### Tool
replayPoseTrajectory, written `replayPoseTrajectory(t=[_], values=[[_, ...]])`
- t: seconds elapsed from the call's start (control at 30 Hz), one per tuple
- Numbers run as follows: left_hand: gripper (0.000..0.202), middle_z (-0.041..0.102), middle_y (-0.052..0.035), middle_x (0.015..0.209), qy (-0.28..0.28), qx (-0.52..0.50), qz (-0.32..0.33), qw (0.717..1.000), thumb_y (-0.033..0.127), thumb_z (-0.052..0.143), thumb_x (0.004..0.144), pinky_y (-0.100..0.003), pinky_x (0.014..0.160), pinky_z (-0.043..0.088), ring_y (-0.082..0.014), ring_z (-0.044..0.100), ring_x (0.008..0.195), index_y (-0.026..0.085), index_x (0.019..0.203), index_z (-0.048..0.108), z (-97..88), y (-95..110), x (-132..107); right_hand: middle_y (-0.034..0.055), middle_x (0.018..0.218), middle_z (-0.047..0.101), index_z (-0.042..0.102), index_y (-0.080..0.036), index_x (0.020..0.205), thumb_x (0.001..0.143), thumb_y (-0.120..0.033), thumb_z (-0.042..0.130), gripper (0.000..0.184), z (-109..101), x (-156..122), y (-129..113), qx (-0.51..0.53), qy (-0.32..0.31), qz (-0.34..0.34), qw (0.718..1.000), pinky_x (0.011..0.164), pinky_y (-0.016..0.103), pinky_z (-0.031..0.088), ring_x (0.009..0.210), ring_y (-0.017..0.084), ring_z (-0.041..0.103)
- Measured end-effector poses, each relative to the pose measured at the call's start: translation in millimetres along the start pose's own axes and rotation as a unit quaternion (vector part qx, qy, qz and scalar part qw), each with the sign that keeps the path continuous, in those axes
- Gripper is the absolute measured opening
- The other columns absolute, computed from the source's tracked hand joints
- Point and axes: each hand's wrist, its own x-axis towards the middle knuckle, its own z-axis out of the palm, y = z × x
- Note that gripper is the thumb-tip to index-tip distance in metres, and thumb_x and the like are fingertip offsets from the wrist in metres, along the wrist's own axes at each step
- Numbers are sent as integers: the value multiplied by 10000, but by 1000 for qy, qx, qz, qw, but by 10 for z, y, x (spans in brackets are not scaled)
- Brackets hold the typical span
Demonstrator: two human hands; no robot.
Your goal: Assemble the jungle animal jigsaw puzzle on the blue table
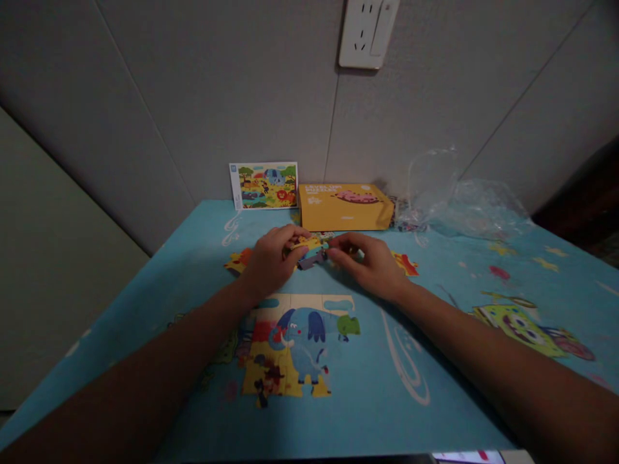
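Observation:
My left hand [275,254] is closed on several puzzle pieces [313,252], yellow, teal and grey, near the far side of the table. Opposite it, my right hand [370,263] pinches the right edge of these pieces between thumb and fingers. Nearer to me lies a partly joined puzzle [302,348] with a blue elephant on a yellow ground. Loose orange pieces [236,261] lie beside my left hand, partly behind it. More orange-red pieces [406,264] show beyond my right wrist.
A picture card [264,187] leans on the wall beside a yellow puzzle box [345,207]. Crumpled clear plastic [483,206] lies at the back right. The tablecloth [193,258] is blue with cartoon prints. A lit screen [469,457] shows at the near edge. A socket [368,32] is on the wall.

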Motion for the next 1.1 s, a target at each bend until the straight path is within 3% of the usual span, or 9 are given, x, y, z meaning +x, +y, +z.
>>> replayPoseTrajectory(t=[0.13,0.4,0.6,0.77,0.97,1.1], values=[[204,707,-43,989,-16,-31,70,997,204,592,865,-311,831,503,-179,645,913,192,1055,665,-14,67,-20,-1,624,579,637,-159,761,909,-366,525,278,18,-46,-80,-5,-63,-21,998,560,268,322,555,119,453],[148,692,-13,800,3,-49,8,999,265,615,866,-299,783,509,-170,651,801,191,982,670,-1,55,-20,-23,587,516,588,-173,706,895,-389,518,295,17,-56,-81,-1,-40,6,999,539,261,299,534,112,417],[172,700,-32,888,59,49,-81,994,220,574,848,-355,859,494,-206,632,876,189,993,662,-34,-20,32,19,647,612,610,-173,755,901,-348,455,275,-54,35,104,-23,69,132,989,547,261,331,580,148,535],[248,685,-96,1031,34,172,-107,979,280,615,836,-446,986,415,-278,591,1015,165,1050,666,-23,-127,34,77,677,665,673,-166,736,885,-357,500,298,-144,123,260,-181,37,228,956,574,294,339,629,200,588],[437,665,-127,1089,-28,209,-138,968,432,694,789,-486,995,396,-317,551,1073,168,1136,673,26,-200,-20,159,984,682,653,-104,1045,829,-400,625,367,-91,105,340,-248,67,193,947,711,324,425,866,265,627],[386,683,-118,1061,-28,205,-151,967,432,698,783,-476,974,413,-304,573,1042,174,1070,695,35,-244,-11,135,949,669,656,-116,1031,844,-368,611,317,-65,92,330,-242,64,176,952,730,323,436,860,254,621]])
